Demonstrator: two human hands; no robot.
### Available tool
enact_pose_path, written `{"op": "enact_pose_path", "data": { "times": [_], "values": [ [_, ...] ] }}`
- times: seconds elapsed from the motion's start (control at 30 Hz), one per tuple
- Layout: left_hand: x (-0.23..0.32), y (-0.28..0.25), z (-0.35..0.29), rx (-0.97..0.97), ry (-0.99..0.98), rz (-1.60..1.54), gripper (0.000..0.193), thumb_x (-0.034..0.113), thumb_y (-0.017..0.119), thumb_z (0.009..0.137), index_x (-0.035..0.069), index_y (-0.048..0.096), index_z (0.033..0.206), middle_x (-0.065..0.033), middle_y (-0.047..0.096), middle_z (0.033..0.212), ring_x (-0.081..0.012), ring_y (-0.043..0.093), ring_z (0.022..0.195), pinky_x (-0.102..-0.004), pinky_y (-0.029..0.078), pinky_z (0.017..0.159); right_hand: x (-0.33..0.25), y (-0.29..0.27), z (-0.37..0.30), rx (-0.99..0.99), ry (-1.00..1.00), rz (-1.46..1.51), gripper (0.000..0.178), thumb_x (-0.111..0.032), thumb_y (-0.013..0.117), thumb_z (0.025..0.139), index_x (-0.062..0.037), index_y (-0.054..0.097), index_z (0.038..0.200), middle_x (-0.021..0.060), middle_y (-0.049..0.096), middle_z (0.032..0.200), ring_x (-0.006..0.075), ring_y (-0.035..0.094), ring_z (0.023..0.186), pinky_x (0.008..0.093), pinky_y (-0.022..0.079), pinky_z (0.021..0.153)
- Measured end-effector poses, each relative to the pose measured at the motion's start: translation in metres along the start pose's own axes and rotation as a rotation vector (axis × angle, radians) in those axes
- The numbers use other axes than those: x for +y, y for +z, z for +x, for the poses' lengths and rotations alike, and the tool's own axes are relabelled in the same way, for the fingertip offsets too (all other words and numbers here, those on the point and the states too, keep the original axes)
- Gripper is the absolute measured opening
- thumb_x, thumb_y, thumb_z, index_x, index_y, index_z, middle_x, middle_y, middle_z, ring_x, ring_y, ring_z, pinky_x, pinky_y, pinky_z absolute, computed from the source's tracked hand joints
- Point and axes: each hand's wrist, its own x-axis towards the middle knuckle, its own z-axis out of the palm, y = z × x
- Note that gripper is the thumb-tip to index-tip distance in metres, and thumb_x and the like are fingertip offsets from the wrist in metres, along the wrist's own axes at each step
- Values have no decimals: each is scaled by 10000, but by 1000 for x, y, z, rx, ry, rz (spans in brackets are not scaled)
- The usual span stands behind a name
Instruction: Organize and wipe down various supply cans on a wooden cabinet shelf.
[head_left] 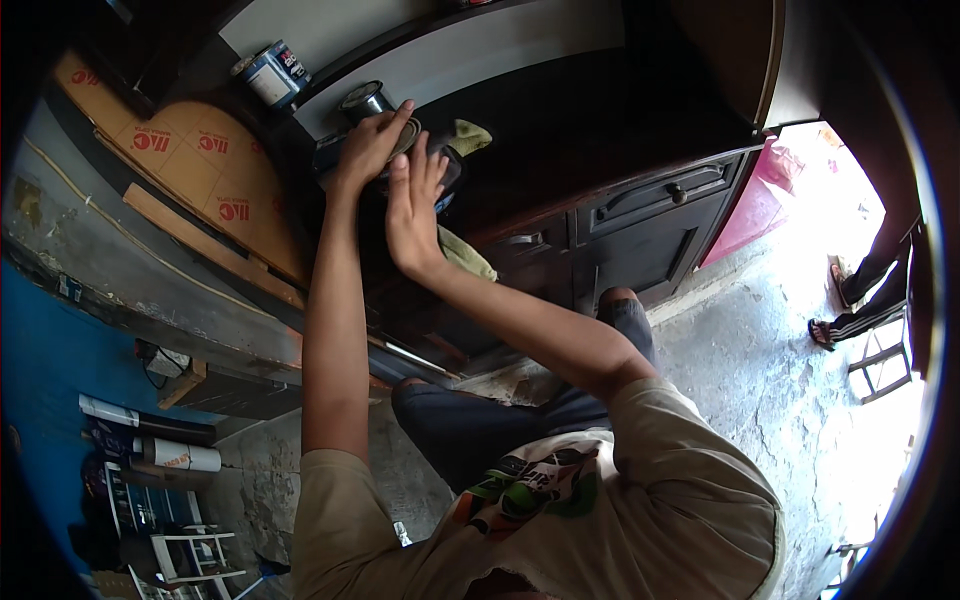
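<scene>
My left hand [370, 148] is closed at the edge of a round metal lid [408, 136], which shows partly between my two hands. My right hand [412, 205] lies just beside it, fingers stretched out and apart, the palm turned toward the left hand. Beyond the right fingers, a dark container [455, 170] with a bit of blue on it is mostly covered. Next to my left hand stands an open-looking metal can [366, 100]. A pale green cloth [470, 137] lies on the dark cabinet top behind the hands.
Another cloth [466, 255] hangs over the front edge of the dark wooden cabinet [650, 215]. A blue-and-white paint can [272, 75] stands at the back left. Patterned board [190, 160] leans at the left. Another person's feet [822, 333] show at the right.
</scene>
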Motion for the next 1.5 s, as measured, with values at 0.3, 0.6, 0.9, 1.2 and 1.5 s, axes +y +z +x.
{"op": "enact_pose_path", "data": {
  "times": [0.3,0.6,0.9,1.2,1.5],
  "values": [
    [6,15,8,170,-372,260,951,752,249,1001,-62,713,1167,-271,723,1152,-438,684,1102,-493,536,942,23,-21,70,-120,-47,123,818,-620,207,1098,18,335,1594,237,355,1642,419,363,1496,476,299,1224],
    [14,12,9,179,-475,264,935,732,242,1002,-55,686,1241,-276,702,1227,-453,676,1132,-553,517,974,11,0,-7,-142,75,98,862,-639,207,1086,-2,92,1655,335,122,1682,530,47,1559,620,79,1252],
    [5,13,7,145,-438,239,978,794,252,967,-31,663,1293,-301,680,1249,-466,658,1159,-544,509,995,26,-16,43,-147,-66,0,755,-505,257,1126,69,201,1615,309,295,1644,466,255,1541,498,228,1264],
    [17,10,-21,195,-315,202,1121,888,454,846,-28,486,1491,-279,571,1429,-436,594,1272,-515,494,1044,71,-102,89,-530,-585,-1165,486,-189,520,964,7,575,1405,241,510,1530,499,457,1416,623,312,1194],
    [7,45,-79,590,-121,53,1170,563,878,760,-55,304,1572,-357,563,1338,-451,654,1163,-504,590,909,73,-245,209,-232,-402,-1452,337,-156,508,946,-48,718,1186,160,603,1444,478,506,1365,704,279,1174]
  ]
}}
